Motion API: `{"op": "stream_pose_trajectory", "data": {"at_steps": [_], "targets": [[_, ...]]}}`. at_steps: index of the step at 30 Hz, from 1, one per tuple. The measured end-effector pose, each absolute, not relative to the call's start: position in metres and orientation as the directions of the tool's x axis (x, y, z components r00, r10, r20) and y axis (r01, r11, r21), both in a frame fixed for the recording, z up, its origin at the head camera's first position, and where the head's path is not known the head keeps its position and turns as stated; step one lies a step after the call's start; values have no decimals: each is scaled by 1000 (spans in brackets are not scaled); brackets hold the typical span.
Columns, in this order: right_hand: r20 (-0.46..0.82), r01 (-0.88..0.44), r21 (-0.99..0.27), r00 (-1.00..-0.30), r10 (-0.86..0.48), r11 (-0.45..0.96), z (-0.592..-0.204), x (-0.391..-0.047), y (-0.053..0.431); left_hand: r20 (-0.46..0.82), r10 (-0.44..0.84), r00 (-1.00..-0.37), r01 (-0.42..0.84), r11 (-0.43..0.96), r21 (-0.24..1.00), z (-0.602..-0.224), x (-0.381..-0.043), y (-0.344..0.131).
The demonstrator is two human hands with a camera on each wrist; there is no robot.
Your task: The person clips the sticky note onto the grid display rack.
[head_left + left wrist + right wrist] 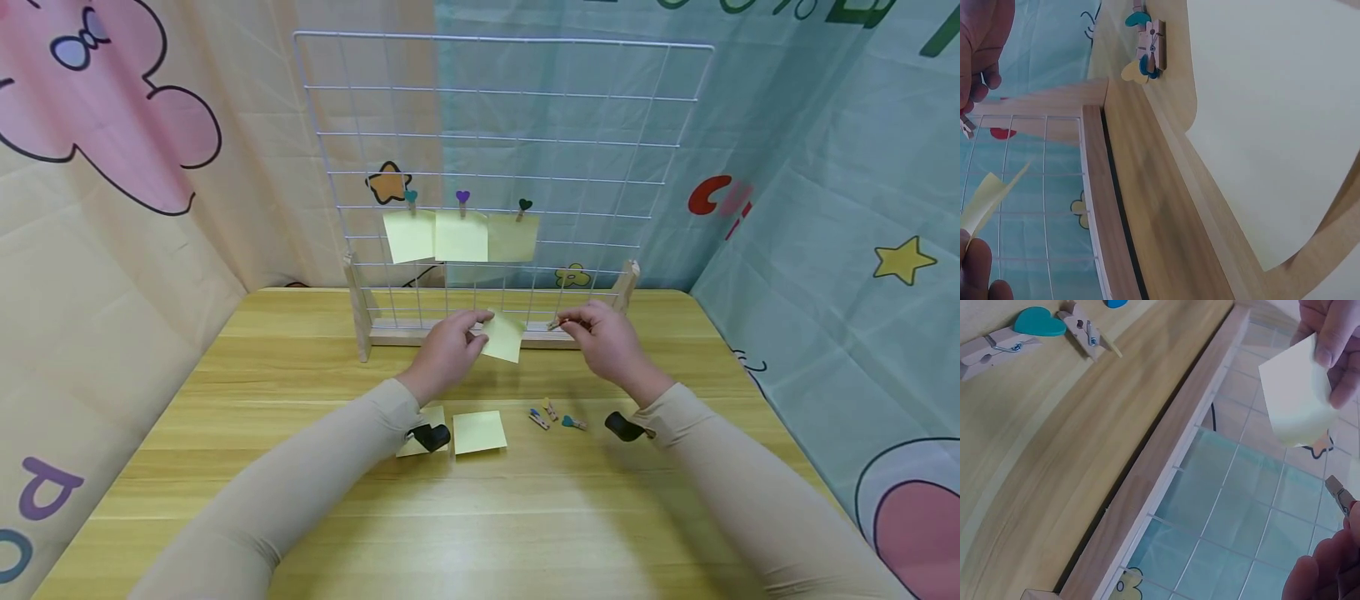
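My left hand (452, 343) pinches a pale yellow sticky note (504, 337) by its left edge, in front of the lower part of a white wire grid rack (480, 135). To its right, my right hand (600, 337) pinches a small wooden clothespin (1339, 491) between thumb and finger, its tip pointing toward the note. Three yellow notes hang side by side on the grid, the middle note (461, 237) under a purple heart clothespin (462, 200). In the right wrist view the held note (1294, 394) and the clothespin are apart.
On the table lie a loose sticky note (480, 432) and another note (408, 450) partly hidden by the left wrist camera. Several heart clothespins (573, 422) lie right of them. The rack's wooden base (397, 336) stands near the table's back edge, before a printed curtain (817, 208).
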State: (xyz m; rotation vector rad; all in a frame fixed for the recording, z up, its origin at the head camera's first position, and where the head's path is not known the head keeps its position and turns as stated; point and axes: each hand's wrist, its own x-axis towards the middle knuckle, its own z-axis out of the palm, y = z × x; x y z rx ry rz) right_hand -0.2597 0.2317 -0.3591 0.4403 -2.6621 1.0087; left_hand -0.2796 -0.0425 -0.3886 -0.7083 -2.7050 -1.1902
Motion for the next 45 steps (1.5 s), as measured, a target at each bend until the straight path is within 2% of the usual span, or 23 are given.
{"op": "stream_pose_trajectory", "data": {"at_steps": [15, 45], "targets": [[402, -408, -588, -897, -185, 698, -349, -257, 235, 280, 390, -878, 460, 517, 722, -377, -282, -37], [428, -399, -584, -891, -149, 706, -333, -261, 237, 338, 447, -828, 548, 519, 656, -345, -288, -22]]}}
